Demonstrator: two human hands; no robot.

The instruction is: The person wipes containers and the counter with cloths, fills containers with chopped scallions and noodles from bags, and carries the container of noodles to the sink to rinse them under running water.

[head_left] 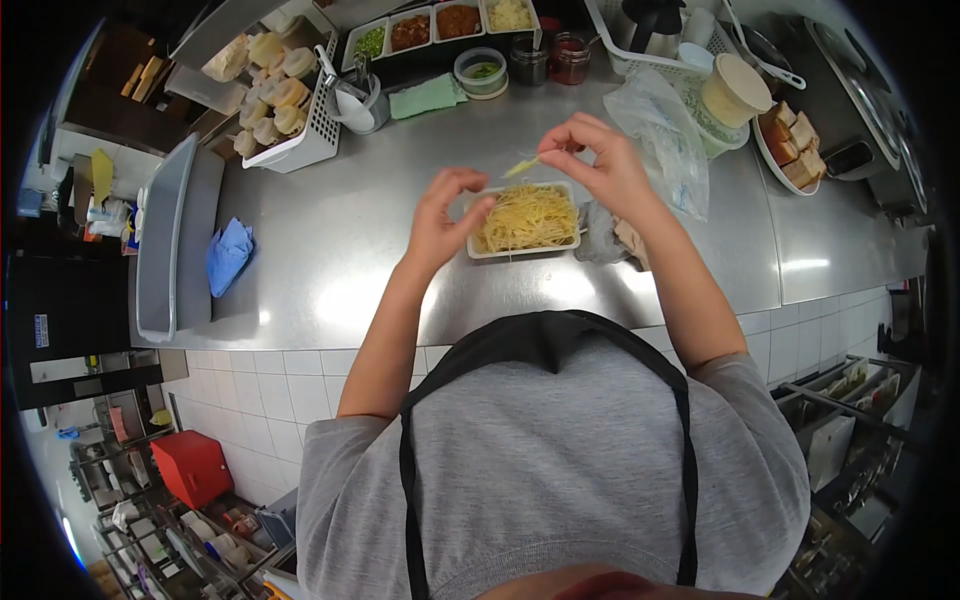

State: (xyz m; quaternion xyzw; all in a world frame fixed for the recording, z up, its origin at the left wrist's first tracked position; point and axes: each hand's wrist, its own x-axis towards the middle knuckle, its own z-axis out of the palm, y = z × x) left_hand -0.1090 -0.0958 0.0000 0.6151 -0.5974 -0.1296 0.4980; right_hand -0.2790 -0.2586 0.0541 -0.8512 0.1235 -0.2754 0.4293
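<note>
A white rectangular tray (pixel 526 253) on the steel counter is heaped with thin, pale yellow strands (pixel 530 217) that look like bean sprouts or fine shreds; I cannot tell which. Above its far right side, my right hand (pixel 600 163) pinches a small yellow-green strand (pixel 521 167) between thumb and fingertips. My left hand (pixel 447 222) is at the tray's left edge, fingers curved and thumb apart, with nothing visible in it. Right of the tray lies a clear plastic bag (pixel 600 235), partly hidden behind my right forearm.
Along the back stand several topping containers (pixel 410 33), two jars (pixel 569 58), a green cloth (pixel 428 96) and a white basket of bottles (pixel 305 147). On the left are a grey bin (pixel 180 240) and a blue cloth (pixel 231 257). A bread bowl (pixel 790 150) sits at right.
</note>
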